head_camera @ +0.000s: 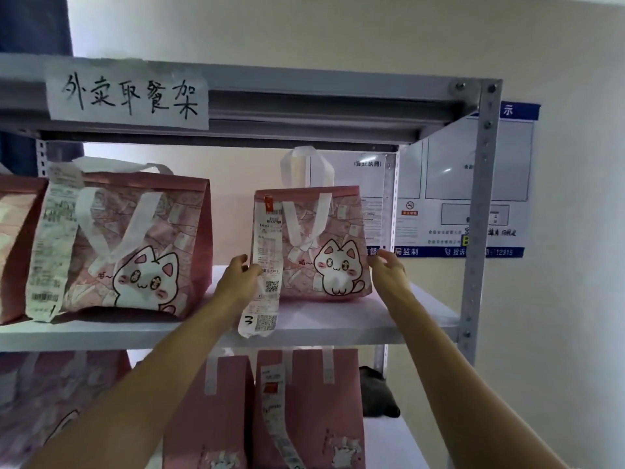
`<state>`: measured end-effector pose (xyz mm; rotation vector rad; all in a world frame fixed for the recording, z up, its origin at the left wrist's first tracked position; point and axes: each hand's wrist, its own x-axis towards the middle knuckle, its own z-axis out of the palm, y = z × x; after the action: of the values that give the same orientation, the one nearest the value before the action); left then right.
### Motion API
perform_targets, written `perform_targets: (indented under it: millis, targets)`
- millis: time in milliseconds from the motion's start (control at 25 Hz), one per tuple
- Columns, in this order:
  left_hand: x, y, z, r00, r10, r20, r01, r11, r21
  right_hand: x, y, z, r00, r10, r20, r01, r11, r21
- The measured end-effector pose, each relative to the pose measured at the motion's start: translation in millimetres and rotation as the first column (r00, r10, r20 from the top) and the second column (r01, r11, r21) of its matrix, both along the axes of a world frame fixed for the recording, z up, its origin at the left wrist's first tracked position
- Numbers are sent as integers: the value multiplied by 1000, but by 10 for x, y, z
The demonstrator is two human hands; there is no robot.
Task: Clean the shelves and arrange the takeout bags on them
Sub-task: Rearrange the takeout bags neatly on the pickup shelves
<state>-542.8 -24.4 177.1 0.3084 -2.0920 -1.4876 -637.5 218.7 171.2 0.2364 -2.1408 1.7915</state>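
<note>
Two bare hands reach up to the small pink bag (324, 245), which stands upright on the middle shelf (416, 309) of a grey metal rack (480, 204), toward its right end. L hand (238, 280) is at the bag's lower left corner, fingers curled loosely, fingertips (248, 268) touching the long receipt (265, 265) that hangs down the bag's left front & drops past the shelf edge; can't tell if it really pinches the paper or the bag side. R hand (389, 270) is at the bag's lower right corner, half open, fingers spread, tips at or just beside the bag's edge; can't tell if they touch, and it grips nothing I can see.

Bag has a white cartoon cat on the front, white handles standing up.

Left of the small pink bag, w/ a gap between, sits a bigger pink bag (135, 245) w/ the same cat & its own receipt on the left side. Further left, another pink bag (17, 238) is cut off by the frame edge.

Above the small pink bag & to its left, a handwritten paper sign (128, 94) is stuck on the top shelf rail. Behind & right of it, a blue-and-white notice board (473, 184) hangs on the wall.

Below the small pink bag, on the lower shelf, more pink bags (304, 411) stand, dim; a dark thing (375, 390) lies right of them, too dark to ID.
</note>
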Motion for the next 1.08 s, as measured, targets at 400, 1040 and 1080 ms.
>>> perform_targets:
  millis: [400,1040,1080]
  targets:
    - [316,344,-124,993,-78,-85,78,997,-2,490,311,-202,991,2,-135,-3,1000,-4]
    - [654,206,-198,981,-92,-168,83,995,-59,1194,212,-173,882,-200,-428,151,978,-146]
    - [705,155,-201,979,-98,-178,88,994,-67,1243,117,-173,864,-185,-468,123,980,-160]
